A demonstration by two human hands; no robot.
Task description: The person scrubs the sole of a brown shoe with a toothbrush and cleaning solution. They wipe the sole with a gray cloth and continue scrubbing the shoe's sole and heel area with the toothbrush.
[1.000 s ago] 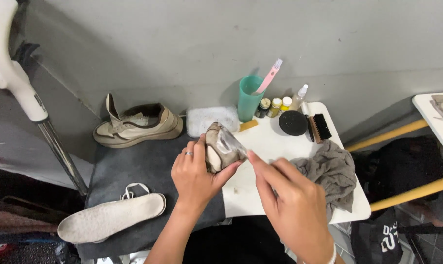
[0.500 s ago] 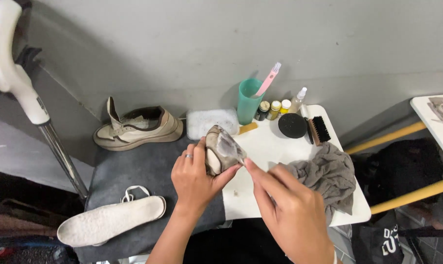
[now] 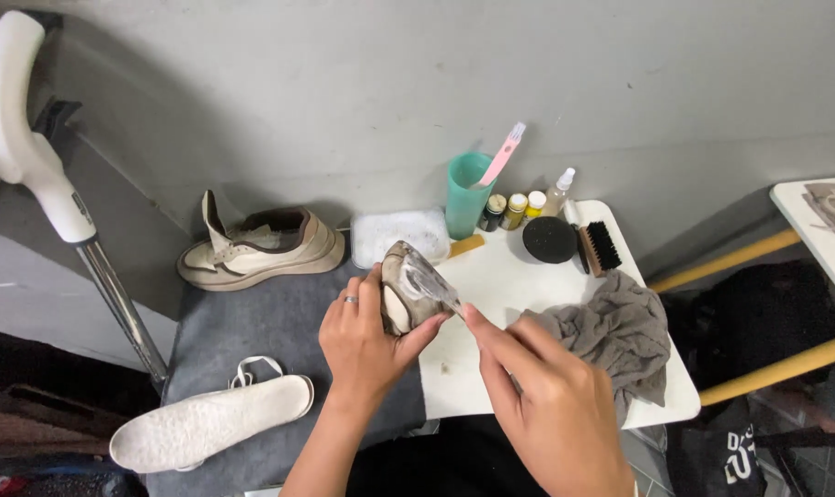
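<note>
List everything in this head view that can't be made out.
- Tool in the right hand: hidden by the fingers; only a blurred tip touches the shoe.
- Far side of that shoe: covered by the left hand.
- Small bottles: too small to tell their contents.
- Cloth on the second table: cut off by the right edge.
- Crutch: foot hidden below.

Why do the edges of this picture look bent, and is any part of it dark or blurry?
Head view: a wide lens bows the edges, so the crutch at left curves. Light is soft and even on the grey wall; the shoe casts only a faint shadow. The bottom corners fall dark. The left hand and the shoe it holds are sharp; the right hand, close to the camera, looks slightly soft.
</note>
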